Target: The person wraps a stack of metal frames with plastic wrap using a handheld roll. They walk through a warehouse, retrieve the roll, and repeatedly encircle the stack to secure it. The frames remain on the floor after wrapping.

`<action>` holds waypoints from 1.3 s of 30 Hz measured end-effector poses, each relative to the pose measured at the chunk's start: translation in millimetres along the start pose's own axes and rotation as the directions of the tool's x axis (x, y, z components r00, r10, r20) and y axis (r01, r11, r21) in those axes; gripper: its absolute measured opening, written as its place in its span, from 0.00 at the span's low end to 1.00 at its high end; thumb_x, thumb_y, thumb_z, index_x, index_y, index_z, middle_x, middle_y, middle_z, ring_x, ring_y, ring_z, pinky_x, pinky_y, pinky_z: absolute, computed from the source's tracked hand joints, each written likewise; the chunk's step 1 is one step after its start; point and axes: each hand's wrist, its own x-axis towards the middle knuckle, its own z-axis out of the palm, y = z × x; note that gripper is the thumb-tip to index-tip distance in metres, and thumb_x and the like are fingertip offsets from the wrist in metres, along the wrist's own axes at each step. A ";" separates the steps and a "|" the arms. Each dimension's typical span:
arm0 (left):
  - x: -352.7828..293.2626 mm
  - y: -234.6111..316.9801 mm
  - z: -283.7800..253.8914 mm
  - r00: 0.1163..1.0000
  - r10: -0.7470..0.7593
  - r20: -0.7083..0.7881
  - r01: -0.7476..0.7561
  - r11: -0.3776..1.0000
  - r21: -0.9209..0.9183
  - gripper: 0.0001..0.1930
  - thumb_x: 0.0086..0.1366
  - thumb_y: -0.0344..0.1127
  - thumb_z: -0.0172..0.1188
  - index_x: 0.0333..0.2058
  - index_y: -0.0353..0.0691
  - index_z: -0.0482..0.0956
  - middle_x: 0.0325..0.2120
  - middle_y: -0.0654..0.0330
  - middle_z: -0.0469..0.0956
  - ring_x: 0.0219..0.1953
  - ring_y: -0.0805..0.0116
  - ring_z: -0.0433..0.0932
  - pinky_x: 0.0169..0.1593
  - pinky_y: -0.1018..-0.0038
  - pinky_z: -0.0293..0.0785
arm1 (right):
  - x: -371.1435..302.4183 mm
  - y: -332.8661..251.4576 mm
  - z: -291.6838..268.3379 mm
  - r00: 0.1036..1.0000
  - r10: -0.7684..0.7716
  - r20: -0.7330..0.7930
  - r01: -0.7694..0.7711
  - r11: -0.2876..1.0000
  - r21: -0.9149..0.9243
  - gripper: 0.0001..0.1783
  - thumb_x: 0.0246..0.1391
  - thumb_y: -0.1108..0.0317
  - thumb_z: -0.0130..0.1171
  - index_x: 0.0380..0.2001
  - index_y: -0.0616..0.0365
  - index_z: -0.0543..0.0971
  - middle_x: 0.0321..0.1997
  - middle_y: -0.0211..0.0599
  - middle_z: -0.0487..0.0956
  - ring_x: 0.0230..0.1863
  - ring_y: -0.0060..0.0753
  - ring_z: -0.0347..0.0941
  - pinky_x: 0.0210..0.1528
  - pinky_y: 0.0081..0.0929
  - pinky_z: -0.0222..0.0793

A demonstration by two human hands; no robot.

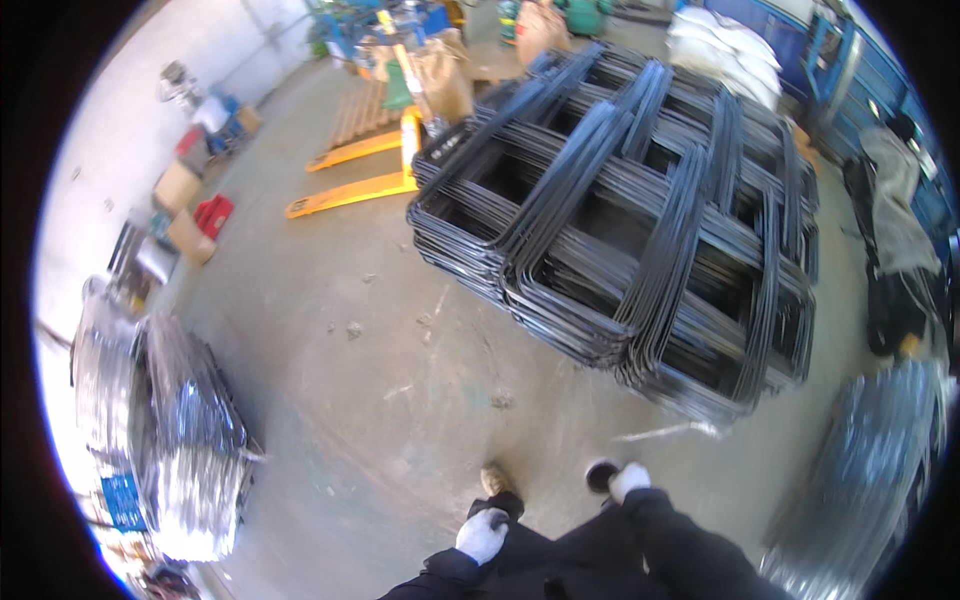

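One white-gloved left hand (482,539) at the dark trousers (540,550), right hand (630,482) apart from it, can't tell if either grips, dark round object (600,476) just left of the right hand, stacked black metal frames (685,215) ahead on concrete floor (390,400)

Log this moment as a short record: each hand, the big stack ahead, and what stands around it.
Left hand: white-gloved, low in front of the body; whether it holds anything is unclear
Right hand: white-gloved, apparently holding a dark round object
Ahead: black rectangular frames, stacked crosswise
Left of stack: yellow pallet jack
Beyond stack: white sacks
Far left: plastic-wrapped bundle
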 end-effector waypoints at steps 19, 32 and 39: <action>223.4 -145.2 -294.2 0.987 -0.138 0.077 0.131 0.986 0.099 0.13 0.72 0.37 0.73 0.53 0.42 0.92 0.38 0.49 0.90 0.40 0.53 0.90 0.49 0.61 0.86 | 117.9 -146.4 107.6 0.976 0.169 0.134 -0.158 0.983 -0.089 0.20 0.66 0.60 0.67 0.55 0.58 0.91 0.56 0.61 0.90 0.59 0.65 0.88 0.62 0.56 0.84; 372.6 -201.0 -352.9 0.946 -0.205 0.251 0.165 0.971 0.172 0.11 0.74 0.32 0.69 0.51 0.37 0.91 0.42 0.49 0.93 0.43 0.59 0.92 0.52 0.64 0.86 | 201.0 -185.0 71.3 0.947 0.298 -0.119 -0.304 0.952 -0.041 0.15 0.67 0.61 0.64 0.47 0.56 0.92 0.49 0.56 0.92 0.55 0.62 0.90 0.60 0.57 0.85; 413.3 -195.4 -363.8 0.921 -0.194 0.338 0.122 0.967 0.222 0.12 0.74 0.32 0.69 0.51 0.35 0.90 0.42 0.48 0.93 0.44 0.60 0.92 0.53 0.65 0.86 | 179.3 -196.3 65.4 0.687 0.694 -0.215 -0.572 0.699 0.429 0.27 0.71 0.52 0.67 0.62 0.61 0.84 0.59 0.63 0.89 0.62 0.67 0.87 0.65 0.56 0.83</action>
